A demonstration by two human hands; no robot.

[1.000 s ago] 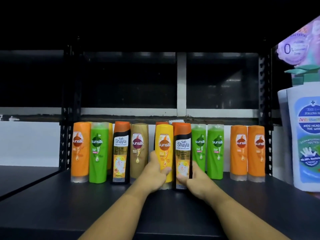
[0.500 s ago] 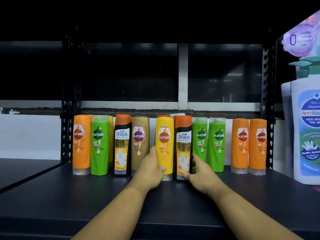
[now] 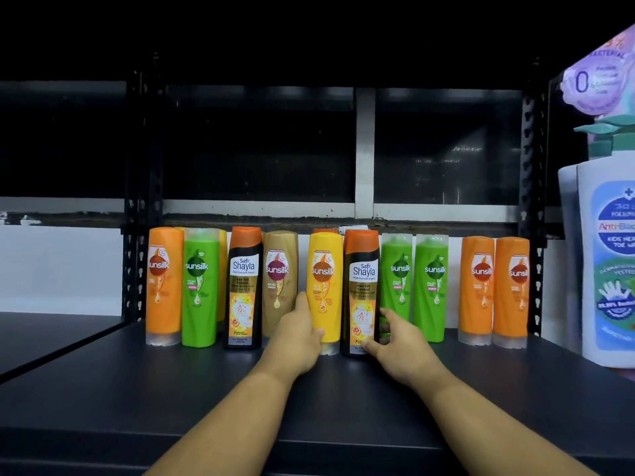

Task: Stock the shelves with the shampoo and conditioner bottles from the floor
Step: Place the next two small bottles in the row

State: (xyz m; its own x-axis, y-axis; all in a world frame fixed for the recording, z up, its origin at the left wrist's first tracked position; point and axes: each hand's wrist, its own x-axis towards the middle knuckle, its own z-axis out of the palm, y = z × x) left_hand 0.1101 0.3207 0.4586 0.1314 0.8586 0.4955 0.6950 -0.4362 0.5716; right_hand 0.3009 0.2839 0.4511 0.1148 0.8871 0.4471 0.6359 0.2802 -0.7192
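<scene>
Dark shelf, black above; pump bottle cut off at right. Left hand grasps the yellow bottle, right hand the black bottle, their fingertips hidden.

A dark grey shelf sits between black perforated metal posts, with another dark board to its left. Behind, a white wall rises to a window with a pale frame and dark panes. The light is dim.
</scene>
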